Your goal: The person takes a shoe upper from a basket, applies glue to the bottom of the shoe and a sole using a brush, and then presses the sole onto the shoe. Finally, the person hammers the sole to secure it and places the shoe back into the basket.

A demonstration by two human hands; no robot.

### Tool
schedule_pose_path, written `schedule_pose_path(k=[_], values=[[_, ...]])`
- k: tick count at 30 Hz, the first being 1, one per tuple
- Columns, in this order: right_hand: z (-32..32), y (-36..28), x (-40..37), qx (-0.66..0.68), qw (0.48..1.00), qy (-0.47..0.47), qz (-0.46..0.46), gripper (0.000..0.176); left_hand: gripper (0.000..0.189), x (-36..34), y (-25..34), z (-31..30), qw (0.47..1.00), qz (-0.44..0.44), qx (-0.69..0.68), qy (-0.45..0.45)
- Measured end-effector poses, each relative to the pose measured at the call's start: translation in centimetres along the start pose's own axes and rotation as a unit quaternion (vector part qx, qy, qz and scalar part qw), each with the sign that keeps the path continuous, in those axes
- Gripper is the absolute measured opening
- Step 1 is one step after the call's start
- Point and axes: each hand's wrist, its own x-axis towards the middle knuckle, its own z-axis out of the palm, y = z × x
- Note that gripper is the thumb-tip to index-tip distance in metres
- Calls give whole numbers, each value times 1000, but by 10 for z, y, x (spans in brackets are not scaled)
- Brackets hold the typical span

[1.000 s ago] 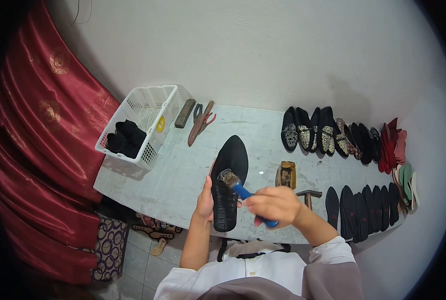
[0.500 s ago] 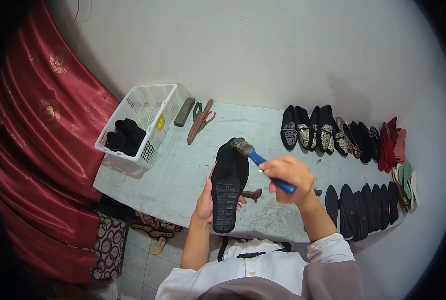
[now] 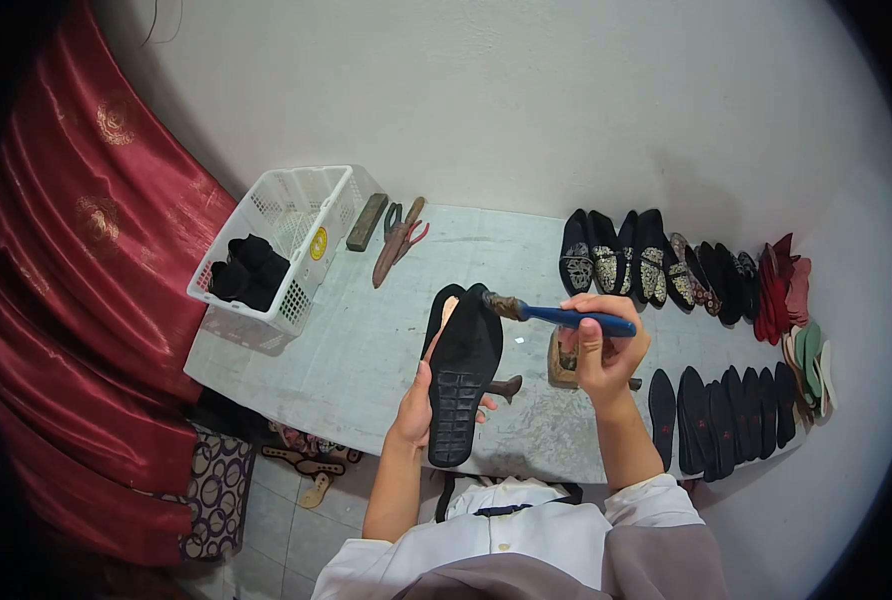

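My left hand is closed round a black shoe, held sole up above the table with its heel block toward me. A strip of tan lining shows along the shoe's left edge. In my right hand is a brush with a blue handle. Its bristles touch or nearly touch the right side of the shoe's far end. Behind my right hand, partly hidden by it, stands a brownish container. A dark metal tool head lies just right of the shoe.
At the left stands a white basket holding black items. A block and pliers lie beside it. Finished-looking shoes line the back right. Several black soles lie at the front right. A red curtain hangs left.
My right hand has moved up and right, and the brush now lies nearly level at the shoe's right side. The shoe has tilted slightly, showing more lining. The brownish container has come into view.
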Motion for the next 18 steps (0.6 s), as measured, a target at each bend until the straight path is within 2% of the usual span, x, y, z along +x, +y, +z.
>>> schedule_pose_path(k=[3,7,10,13,16,18], values=[[10,2,-1,-49,996,5,-73,15,65,0,2,3,1000,5,11,0],[8,-5,-2,-132,985,-32,-102,13,64,4,7,8,999,24,23,-6],[1,-9,-8,-132,987,-76,-60,13,62,6,6,2,999,43,5,-10],[7,-6,-3,-103,991,-44,-75,13,63,6,7,7,998,36,21,43],[15,0,1,-87,991,-31,-95,16,61,6,8,9,998,27,21,50],[14,-4,1,-107,979,-80,-154,18,64,8,10,15,997,35,22,68]])
